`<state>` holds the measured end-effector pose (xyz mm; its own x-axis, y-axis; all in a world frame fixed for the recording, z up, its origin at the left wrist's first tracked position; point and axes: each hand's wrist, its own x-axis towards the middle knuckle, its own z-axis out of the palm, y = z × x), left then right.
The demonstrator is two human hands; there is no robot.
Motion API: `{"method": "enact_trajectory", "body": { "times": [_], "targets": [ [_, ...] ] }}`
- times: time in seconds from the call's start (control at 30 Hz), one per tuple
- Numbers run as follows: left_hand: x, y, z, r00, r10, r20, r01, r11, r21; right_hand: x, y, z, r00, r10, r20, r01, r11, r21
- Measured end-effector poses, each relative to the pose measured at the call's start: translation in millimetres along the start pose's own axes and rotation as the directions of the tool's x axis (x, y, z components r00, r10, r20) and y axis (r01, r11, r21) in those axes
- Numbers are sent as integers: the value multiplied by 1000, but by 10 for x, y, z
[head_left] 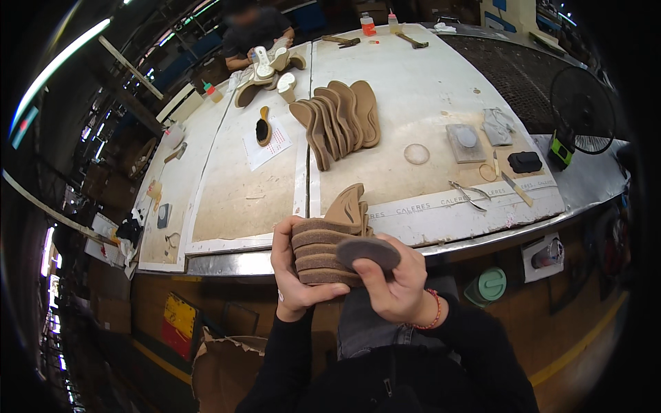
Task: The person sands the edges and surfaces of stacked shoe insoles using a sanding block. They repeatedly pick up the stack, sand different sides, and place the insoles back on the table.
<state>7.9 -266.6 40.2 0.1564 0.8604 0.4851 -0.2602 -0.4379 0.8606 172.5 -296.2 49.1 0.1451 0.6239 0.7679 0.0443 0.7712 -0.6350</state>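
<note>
My left hand is wrapped round a stack of brown contoured shoe insoles, held at the table's near edge. Their thick rounded ends face me and their curved tips point away. In my right hand is a dark grey, flat, rounded piece, pinched with the thumb on its face. It overlaps the right side of the stack; whether it is a separate disc or an insole's end, I cannot tell. Beyond my hands, a row of more brown insoles leans together on the table.
The white-edged table carries a brush on a paper sheet, pliers, a knife, a black object, a grey block and hammers. Across it, a person works beside white-soled shoes. A fan stands right.
</note>
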Motion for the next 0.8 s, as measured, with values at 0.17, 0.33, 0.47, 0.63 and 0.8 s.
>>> {"method": "enact_trajectory", "body": {
  "times": [0.17,0.33,0.47,0.63,0.8],
  "targets": [
    [4,18,-27,1000,-16,16,16,1000,7,-43,-17,-22,999,32,-6,-32,998,-57],
    [-23,18,43,999,-32,0,32,999,37,-36,-39,-37,999,17,-34,-19,998,-60],
    [3,26,9,1000,-23,-3,23,999,32,11,-21,-35,999,27,18,-26,997,-67],
    [-5,48,29,996,-61,-58,61,998,-9,-191,-6,-106,996,83,-17,-84,994,-69],
    [26,24,64,997,30,77,-42,986,159,124,-68,-69,999,8,52,-5,999,-52]
  ]
}}
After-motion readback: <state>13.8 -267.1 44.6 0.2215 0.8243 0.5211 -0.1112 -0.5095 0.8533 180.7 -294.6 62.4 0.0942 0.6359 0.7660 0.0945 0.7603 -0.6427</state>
